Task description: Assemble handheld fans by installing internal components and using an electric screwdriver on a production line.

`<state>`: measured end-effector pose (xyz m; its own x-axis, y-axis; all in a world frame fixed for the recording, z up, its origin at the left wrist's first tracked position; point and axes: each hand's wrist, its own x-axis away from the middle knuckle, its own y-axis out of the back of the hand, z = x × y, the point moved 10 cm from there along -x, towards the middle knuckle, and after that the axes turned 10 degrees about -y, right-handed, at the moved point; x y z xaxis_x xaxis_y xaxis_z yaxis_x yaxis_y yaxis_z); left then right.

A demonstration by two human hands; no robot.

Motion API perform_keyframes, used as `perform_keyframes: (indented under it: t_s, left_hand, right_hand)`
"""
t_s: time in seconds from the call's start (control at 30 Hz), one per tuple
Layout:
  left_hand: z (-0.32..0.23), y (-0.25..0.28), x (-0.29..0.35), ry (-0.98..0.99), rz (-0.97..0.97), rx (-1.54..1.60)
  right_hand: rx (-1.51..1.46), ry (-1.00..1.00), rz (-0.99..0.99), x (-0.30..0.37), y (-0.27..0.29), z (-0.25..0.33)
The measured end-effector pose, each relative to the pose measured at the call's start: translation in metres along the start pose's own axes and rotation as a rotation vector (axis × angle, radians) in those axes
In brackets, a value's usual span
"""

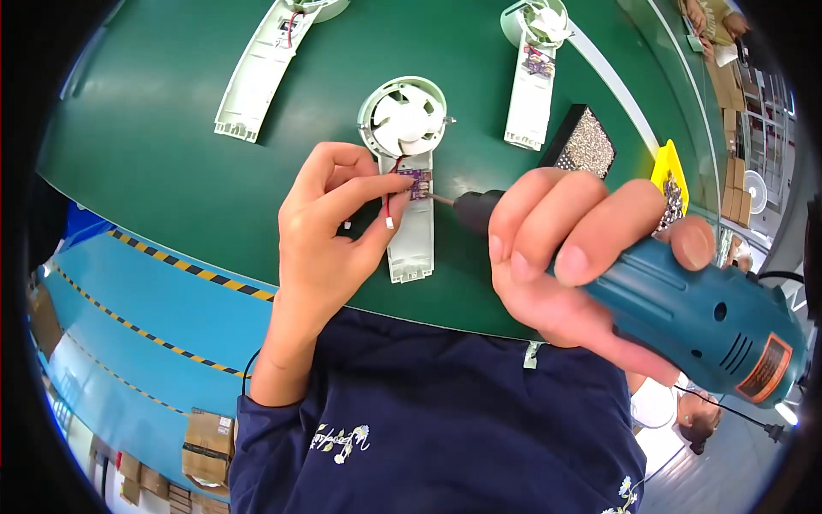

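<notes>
In front of me on the green table lies a pale green handheld fan housing [411, 248], its round head with a white fan wheel [409, 118] pointing away. My left hand [321, 223] grips the housing's left side, index fingertip against a small purple circuit board [417, 183]. Red and black wires run beside the board to a white plug [390, 223]. Wrapped in my right hand [574, 240] is a teal electric screwdriver [685, 300] with a black nose. The tip of its thin bit meets the board's right side; the screw there is too small to make out.
Two more fan housings lie farther off, one at left [257, 77] and one at right [535, 94]. Right of centre stand a black tray of small metal screws [591, 146] and a yellow bin [665, 163] holding metal parts. Another person's hand [698, 15] shows at the far right.
</notes>
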<state>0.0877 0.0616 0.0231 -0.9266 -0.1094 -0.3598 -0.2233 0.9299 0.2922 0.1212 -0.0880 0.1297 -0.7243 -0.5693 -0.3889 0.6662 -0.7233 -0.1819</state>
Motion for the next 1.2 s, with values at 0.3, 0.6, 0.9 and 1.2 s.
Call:
perform_keyframes:
  t_s: [0.3,0.6,0.9,1.2]
  left_hand:
    - [-0.001,-0.003,-0.002,0.002,0.005,0.027]
    - [0.006,0.002,0.004,0.024,-0.018,0.075]
    - [0.003,0.000,0.000,0.002,-0.011,0.035]
    - [0.001,-0.010,-0.014,0.111,0.051,0.141]
  right_hand:
    - [0.027,0.085,0.056,-0.004,0.005,-0.010]
    - [0.044,0.082,0.084,-0.006,-0.023,-0.013]
    - [-0.195,0.104,-0.211,-0.007,0.014,-0.022]
    - [0.100,-0.680,-0.772,0.082,0.084,-0.036]
